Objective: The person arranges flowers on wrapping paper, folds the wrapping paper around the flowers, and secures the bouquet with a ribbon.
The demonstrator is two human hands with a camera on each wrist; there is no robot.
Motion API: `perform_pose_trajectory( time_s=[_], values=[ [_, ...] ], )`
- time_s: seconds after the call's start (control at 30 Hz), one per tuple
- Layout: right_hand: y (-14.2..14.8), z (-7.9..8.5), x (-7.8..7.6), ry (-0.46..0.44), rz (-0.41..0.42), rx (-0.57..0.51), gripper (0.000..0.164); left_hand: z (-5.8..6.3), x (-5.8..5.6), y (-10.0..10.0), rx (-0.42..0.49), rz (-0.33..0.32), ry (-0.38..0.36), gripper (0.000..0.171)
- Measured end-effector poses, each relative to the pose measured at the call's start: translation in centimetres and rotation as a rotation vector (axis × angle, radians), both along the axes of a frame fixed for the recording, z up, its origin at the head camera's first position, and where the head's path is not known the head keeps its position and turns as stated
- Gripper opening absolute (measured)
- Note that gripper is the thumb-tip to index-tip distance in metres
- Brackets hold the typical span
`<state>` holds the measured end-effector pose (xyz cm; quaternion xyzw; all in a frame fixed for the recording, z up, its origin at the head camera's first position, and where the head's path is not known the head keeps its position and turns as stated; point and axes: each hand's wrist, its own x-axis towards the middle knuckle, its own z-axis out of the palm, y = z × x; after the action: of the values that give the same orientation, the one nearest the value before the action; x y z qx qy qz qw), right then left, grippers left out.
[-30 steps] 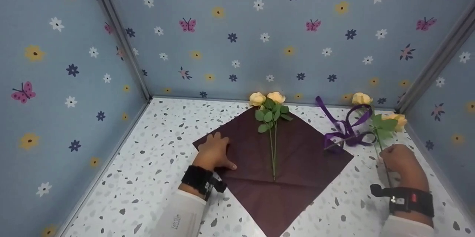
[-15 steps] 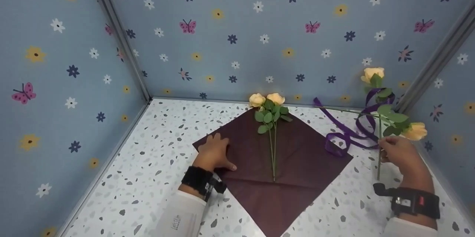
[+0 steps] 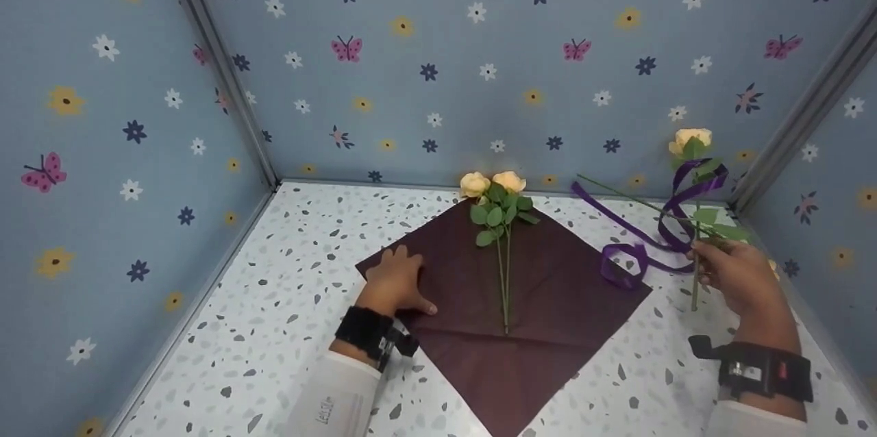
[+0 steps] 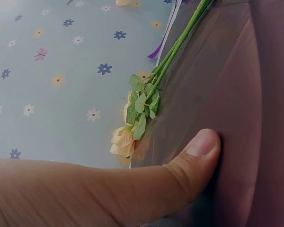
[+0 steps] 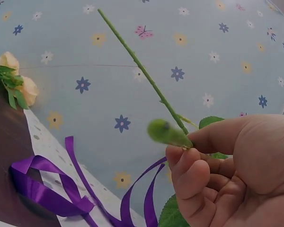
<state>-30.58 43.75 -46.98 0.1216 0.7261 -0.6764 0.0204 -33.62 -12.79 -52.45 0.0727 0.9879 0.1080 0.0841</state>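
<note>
My left hand (image 3: 394, 283) rests with spread fingers on the left corner of a dark maroon wrapping sheet (image 3: 452, 348). Its straight thumb (image 4: 194, 156) lies on the sheet in the left wrist view. On the sheet lie two pale yellow roses (image 3: 509, 181), stems toward me. To the right, my right hand (image 3: 740, 279) pinches rose stems between thumb and fingers. One held rose (image 3: 690, 141) stands upright. Another stem (image 5: 142, 66) slants up and left, its bloom mostly hidden behind the hand. Purple ribbon (image 3: 620, 219) curls against the held stems, with a loop over the sheet's right corner.
A speckled white table (image 3: 274, 327) carries everything. Blue flower-patterned panels (image 3: 438, 94) close it in at the back, left and right, joined by grey metal corner posts (image 3: 226, 74).
My right hand has raised the roses from the table, and they now cross, one upright. The ribbon has shifted with them. My left hand has stayed in place.
</note>
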Motion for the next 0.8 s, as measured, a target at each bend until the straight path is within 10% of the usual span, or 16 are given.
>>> perform_pose_trajectory(
  time_s=[0.43, 0.8],
  values=[
    [-0.4, -1.3, -1.0, -0.054, 0.06, 0.306, 0.076, 0.1, 0.0, 0.0, -0.004, -0.007, -0.006, 0.108],
    [-0.8, -0.9, -1.1, 0.041, 0.183, 0.164, 0.1, 0.1, 0.0, 0.0, -0.001, -0.008, -0.006, 0.108]
  ],
)
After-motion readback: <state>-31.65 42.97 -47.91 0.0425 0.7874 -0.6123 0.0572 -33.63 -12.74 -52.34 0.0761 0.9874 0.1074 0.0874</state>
